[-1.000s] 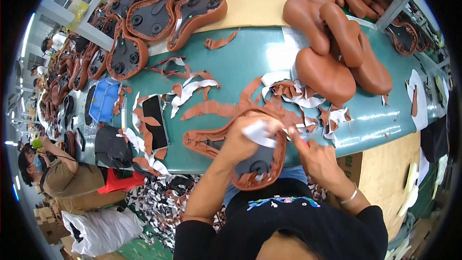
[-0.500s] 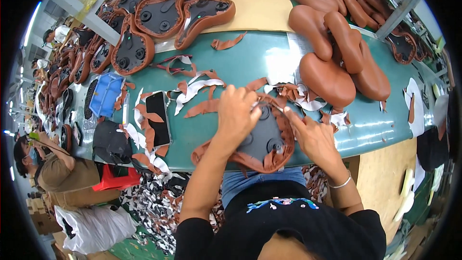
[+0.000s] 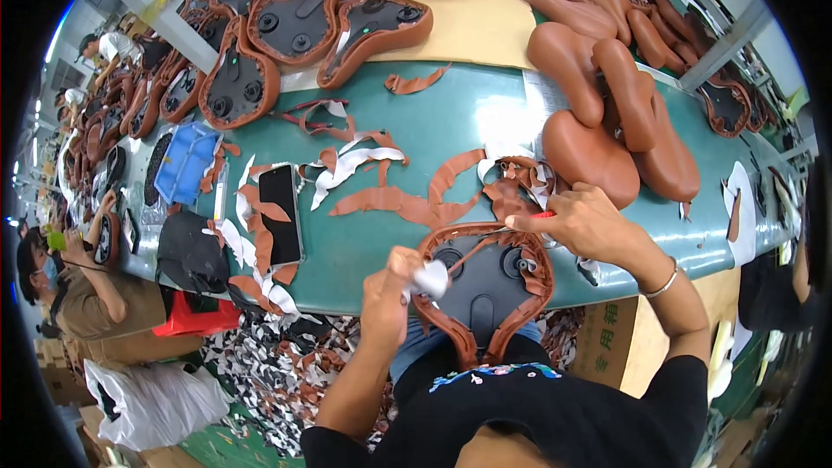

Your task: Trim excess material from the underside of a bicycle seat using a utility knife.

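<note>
A saddle (image 3: 482, 282) lies underside up at the table's near edge, its narrow end toward my body. Its black base shows inside a rim of brown cover material. My left hand (image 3: 387, 299) is closed left of the saddle's wide end. At its fingers is a blurred white piece (image 3: 431, 279), which a thin brown strip (image 3: 469, 251) seems to join across the base. Over the far right rim, my right hand (image 3: 582, 221) grips a red-handled cutting tool (image 3: 544, 214). Its thin metal end reaches the rim; knife or scissors, I cannot tell.
Brown and white scraps (image 3: 377, 199) lie beyond the saddle, near a phone (image 3: 279, 212). A blue tray (image 3: 187, 165) stands left. Finished saddles (image 3: 594, 160) are piled right; others (image 3: 295, 22) lie underside up at the back. A person (image 3: 91, 286) sits at left.
The saddle has turned so its narrow end points toward me. My left hand has left the far rim and moved left and nearer. The right hand has shifted slightly right, tool still in it.
</note>
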The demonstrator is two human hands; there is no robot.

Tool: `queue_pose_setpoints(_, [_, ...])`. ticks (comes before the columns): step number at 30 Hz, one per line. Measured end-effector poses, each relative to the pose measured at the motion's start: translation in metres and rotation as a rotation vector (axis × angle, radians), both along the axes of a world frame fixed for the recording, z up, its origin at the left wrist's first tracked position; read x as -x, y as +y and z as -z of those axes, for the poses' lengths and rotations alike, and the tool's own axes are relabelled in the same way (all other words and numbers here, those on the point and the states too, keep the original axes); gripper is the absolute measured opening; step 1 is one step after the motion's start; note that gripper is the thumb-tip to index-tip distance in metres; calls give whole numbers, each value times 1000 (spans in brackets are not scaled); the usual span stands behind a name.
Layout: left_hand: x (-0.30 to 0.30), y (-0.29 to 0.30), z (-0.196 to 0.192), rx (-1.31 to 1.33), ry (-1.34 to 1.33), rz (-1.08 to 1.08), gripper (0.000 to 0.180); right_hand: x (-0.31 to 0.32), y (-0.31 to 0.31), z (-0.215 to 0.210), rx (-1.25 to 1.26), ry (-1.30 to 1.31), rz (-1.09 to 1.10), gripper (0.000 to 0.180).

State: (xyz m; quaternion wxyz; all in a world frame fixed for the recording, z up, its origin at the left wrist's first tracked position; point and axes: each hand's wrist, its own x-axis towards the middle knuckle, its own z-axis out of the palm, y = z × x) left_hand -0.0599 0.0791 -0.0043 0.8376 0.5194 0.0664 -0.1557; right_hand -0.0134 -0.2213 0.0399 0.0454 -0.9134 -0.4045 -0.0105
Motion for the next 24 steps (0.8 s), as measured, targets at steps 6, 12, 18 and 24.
queue_pose_setpoints(6, [-43, 63, -67, 405, -723, -343, 56, 71, 5, -11, 281, -15, 247, 64])
queue_pose_setpoints(12, [-84, 14, -34, -990, -824, 475, 23, 71, 34, -25, 201, 229, 483, 58])
queue_pose_setpoints(18, [-63, -19, 1, -662, -1075, 530, 16, 32, 22, -24, 39, 158, 288, 44])
queue_pose_setpoints(24, [-46, -16, 5, -717, -1083, 520, 22, 21, 24, -40, -2, 212, 262, 39])
